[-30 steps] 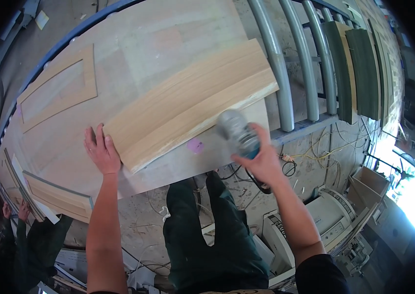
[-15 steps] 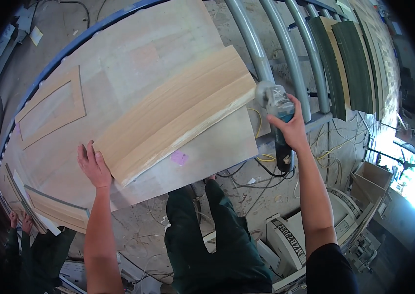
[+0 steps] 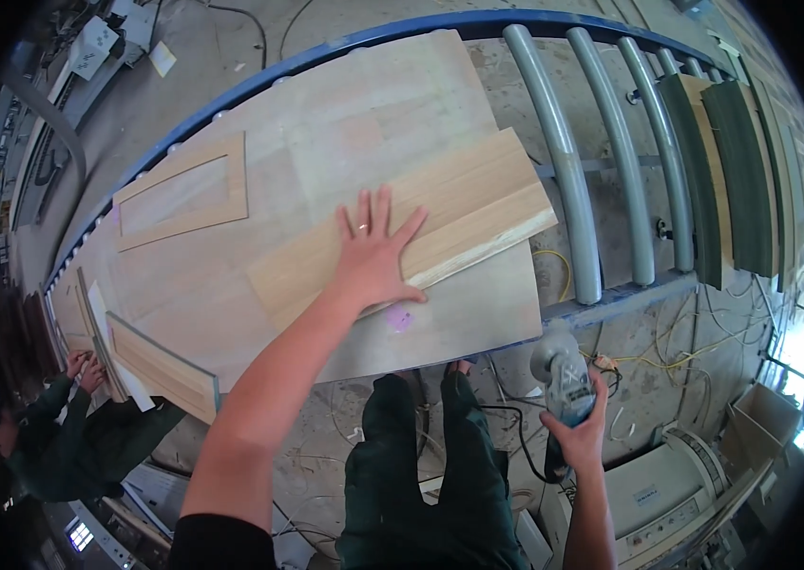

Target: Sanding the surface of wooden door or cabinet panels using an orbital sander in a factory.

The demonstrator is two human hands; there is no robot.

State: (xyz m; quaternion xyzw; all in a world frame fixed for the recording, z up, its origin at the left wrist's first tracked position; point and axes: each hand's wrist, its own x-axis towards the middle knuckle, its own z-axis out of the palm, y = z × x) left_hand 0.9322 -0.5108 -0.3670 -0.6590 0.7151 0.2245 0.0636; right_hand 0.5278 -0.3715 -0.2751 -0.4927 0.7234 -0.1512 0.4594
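My left hand lies flat with fingers spread on a light wooden board that rests on a larger pale panel on a roller table. My right hand grips a grey hand-held power sander, held low beside the table's near edge, away from the wood. A small pink mark sits on the panel just below my left hand. My dark green trousers show beneath.
Grey rollers in a blue frame extend to the right, with dark green slats beyond. A framed wooden door piece lies at left. Another person in green handles boards lower left. Cables lie on the floor.
My left hand moved from the board's left end onto its middle. My right hand brought the sander from the table's right side down below the near edge.
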